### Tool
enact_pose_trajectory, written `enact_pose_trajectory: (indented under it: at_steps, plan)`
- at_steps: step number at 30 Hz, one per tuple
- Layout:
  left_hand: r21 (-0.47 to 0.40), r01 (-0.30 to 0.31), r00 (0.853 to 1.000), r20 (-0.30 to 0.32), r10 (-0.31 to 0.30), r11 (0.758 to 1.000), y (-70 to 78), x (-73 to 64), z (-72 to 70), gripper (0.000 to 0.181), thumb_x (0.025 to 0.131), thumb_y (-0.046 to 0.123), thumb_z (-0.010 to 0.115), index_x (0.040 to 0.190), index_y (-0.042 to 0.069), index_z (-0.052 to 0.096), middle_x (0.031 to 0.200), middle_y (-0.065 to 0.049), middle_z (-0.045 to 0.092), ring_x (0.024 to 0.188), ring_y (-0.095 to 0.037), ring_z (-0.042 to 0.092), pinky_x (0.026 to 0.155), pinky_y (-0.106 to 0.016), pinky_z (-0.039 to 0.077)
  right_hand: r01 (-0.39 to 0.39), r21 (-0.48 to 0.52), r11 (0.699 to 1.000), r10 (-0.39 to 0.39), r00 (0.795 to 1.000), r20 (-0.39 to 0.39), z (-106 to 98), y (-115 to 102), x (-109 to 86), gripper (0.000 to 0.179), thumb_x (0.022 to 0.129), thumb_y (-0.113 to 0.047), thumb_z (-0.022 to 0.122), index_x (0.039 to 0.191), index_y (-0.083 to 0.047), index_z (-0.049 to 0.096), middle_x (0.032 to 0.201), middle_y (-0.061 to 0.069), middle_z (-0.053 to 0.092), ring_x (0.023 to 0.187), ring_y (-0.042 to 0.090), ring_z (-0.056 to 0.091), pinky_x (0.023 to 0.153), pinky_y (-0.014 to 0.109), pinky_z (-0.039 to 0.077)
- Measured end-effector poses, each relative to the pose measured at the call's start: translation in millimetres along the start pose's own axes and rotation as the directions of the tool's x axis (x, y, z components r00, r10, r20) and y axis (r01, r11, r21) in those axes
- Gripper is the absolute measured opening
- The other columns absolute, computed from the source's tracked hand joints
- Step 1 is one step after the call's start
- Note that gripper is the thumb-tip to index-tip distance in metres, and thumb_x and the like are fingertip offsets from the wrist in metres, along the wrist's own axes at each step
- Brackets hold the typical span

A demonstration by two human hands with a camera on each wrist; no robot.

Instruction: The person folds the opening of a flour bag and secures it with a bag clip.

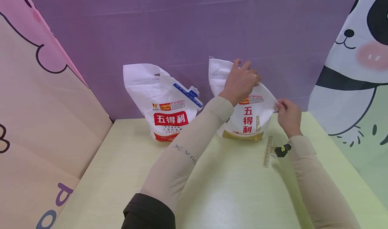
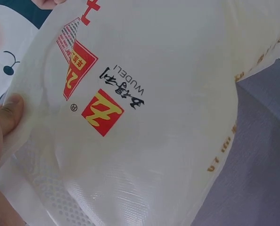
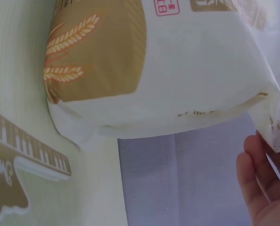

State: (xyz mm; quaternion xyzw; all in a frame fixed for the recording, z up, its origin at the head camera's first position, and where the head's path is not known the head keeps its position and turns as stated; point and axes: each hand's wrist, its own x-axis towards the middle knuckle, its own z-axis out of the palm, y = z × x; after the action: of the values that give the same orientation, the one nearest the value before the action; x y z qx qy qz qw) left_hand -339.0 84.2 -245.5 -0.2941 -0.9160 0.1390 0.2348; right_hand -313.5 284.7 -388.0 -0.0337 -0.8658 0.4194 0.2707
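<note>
A white flour bag (image 1: pixel 257 111) with red lettering and a gold base stands upright on the table. My left hand (image 1: pixel 240 82) grips its upper edge from the right side, thumb (image 2: pixel 12 110) lying over the plastic in the left wrist view. At the bag's right corner my right hand (image 1: pixel 288 116) pinches the plastic between thumb and fingers. The right wrist view shows that pinched corner and the wheat print (image 3: pixel 74 35) on the bag. Below the bag lies a gold-and-white bag clip (image 1: pixel 268 151) with a piano-key pattern.
Another flour bag (image 1: pixel 165 118), with a red label, stands to the left, a blue bag clip (image 1: pixel 188 95) slanting across its upper right. A purple cloth (image 1: pixel 182 27) rises behind the pale table (image 1: pixel 230 188). Printed cartoon panels flank both sides.
</note>
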Motion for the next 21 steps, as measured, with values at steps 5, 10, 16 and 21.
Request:
enact_pose_trajectory:
  at_steps: [5, 10, 16, 21]
  plan:
    - [-0.005, 0.001, 1.0, 0.004, -0.001, 1.0, 0.7, 0.2, 0.3, 0.03, 0.104, 0.034, 0.058, 0.13, 0.045, 0.067, 0.133, 0.021, 0.068, 0.134, -0.013, 0.048, 0.122, -0.048, 0.023, -0.04, 0.095, 0.995, 0.038, 0.999, 0.017, -2.1, 0.2, -0.4, 0.026, 0.104, -0.01, 0.057, 0.115, 0.011, 0.068, 0.106, 0.031, 0.07, 0.062, -0.015, 0.052, 0.061, 0.004, 0.046]
    - [-0.008, 0.0, 1.0, 0.012, 0.0, 1.0, 0.9, -0.6, 0.4, 0.03, 0.104, 0.035, 0.057, 0.131, 0.045, 0.067, 0.132, 0.021, 0.068, 0.133, -0.012, 0.048, 0.122, -0.048, 0.022, -0.086, 0.137, 0.987, 0.083, 0.996, 0.023, -2.3, -1.7, -1.4, 0.024, 0.103, -0.005, 0.058, 0.114, 0.012, 0.068, 0.107, 0.031, 0.07, 0.06, -0.013, 0.056, 0.062, 0.006, 0.05]
    - [-0.008, 0.008, 1.0, 0.015, -0.008, 1.0, 1.4, -1.2, 0.9, 0.031, 0.104, 0.035, 0.058, 0.132, 0.046, 0.066, 0.134, 0.021, 0.067, 0.134, -0.012, 0.048, 0.123, -0.048, 0.022, -0.122, 0.134, 0.983, 0.12, 0.993, 0.024, -2.5, -3.9, -1.5, 0.024, 0.103, -0.006, 0.058, 0.115, 0.011, 0.069, 0.106, 0.029, 0.07, 0.059, -0.01, 0.056, 0.06, 0.008, 0.051]
    - [-0.01, 0.014, 1.0, 0.006, -0.014, 1.0, 0.9, -1.4, 1.2, 0.031, 0.104, 0.035, 0.058, 0.132, 0.045, 0.066, 0.133, 0.021, 0.068, 0.133, -0.012, 0.049, 0.122, -0.048, 0.023, -0.122, 0.141, 0.982, 0.122, 0.992, 0.009, -1.1, -3.8, 0.1, 0.025, 0.102, -0.007, 0.059, 0.114, 0.012, 0.069, 0.102, 0.029, 0.069, 0.055, -0.011, 0.055, 0.057, 0.011, 0.052]
